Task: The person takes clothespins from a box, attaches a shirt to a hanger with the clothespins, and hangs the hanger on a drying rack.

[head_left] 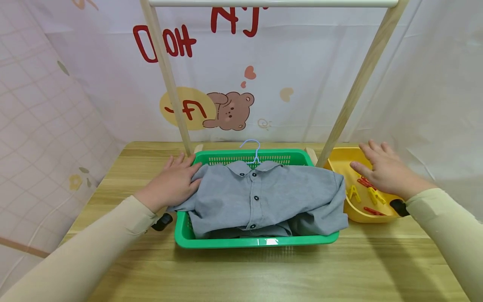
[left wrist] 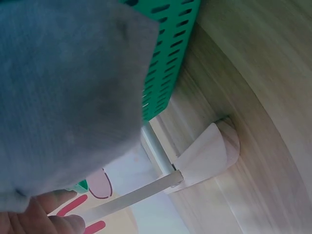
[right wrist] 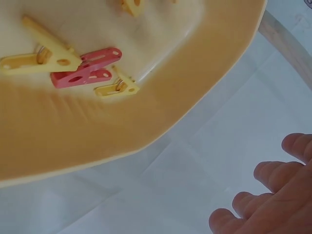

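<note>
A grey button-up shirt (head_left: 222, 197) lies folded over the green basket (head_left: 234, 242), its collar toward the back. The blue hook of a hanger (head_left: 258, 147) sticks up from the collar. My left hand (head_left: 175, 182) is at the shirt's left shoulder by the basket's rim, fingers extended; the left wrist view shows the grey cloth close beside the fingers (left wrist: 46, 212). Over the yellow bin (head_left: 371, 219) hovers my right hand (head_left: 388, 170), fingers spread and holding nothing. Yellow clothespins (right wrist: 48, 48) and red clothespins (head_left: 373, 211) lie inside that bin.
A wooden rack with upright posts (head_left: 362, 84) and a white crossbar (head_left: 271, 3) rises behind the basket. One rack foot (left wrist: 207, 153) stands on the wooden table (head_left: 241, 272). A printed cloth backdrop (head_left: 294, 63) hangs behind.
</note>
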A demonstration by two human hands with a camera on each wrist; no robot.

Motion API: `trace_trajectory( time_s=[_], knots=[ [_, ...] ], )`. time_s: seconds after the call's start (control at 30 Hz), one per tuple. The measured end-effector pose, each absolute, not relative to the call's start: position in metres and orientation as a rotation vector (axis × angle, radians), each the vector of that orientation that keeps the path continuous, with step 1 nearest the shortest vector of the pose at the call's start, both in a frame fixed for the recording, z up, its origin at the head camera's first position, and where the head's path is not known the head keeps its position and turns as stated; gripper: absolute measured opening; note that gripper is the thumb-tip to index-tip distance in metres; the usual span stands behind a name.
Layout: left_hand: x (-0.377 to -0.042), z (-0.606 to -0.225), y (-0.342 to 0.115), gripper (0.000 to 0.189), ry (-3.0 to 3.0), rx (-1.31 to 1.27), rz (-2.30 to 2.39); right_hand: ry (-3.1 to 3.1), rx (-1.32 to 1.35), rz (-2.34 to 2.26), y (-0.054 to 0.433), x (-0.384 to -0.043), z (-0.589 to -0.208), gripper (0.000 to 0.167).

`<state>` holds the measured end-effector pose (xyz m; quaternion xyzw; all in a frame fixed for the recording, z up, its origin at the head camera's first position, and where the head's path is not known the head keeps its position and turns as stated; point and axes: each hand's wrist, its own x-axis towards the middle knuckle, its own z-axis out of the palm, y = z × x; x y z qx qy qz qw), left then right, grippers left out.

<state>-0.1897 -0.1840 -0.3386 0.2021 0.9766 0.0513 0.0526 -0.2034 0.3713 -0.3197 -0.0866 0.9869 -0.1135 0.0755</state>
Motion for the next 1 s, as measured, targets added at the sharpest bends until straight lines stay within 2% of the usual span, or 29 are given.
trace_trajectory(
  time_s=[0.17, 0.53, 1.0],
  knots=[
    [-0.191, -0.341, -0.183, 0.053, 2.963, 0.600, 0.168, 2.967, -0.304, -0.354, 0.364, -0.201, -0.319, 0.091],
    [-0.189, -0.340, -0.182, 0.050, 2.958, 0.592, 0.178, 2.917, -0.550, -0.512, 0.324, -0.188, -0.314, 0.075],
    [-0.188, -0.339, -0.181, 0.045, 2.963, 0.602, 0.209, 2.869, -0.753, -0.421, 0.284, -0.182, -0.327, 0.071]
  ],
)
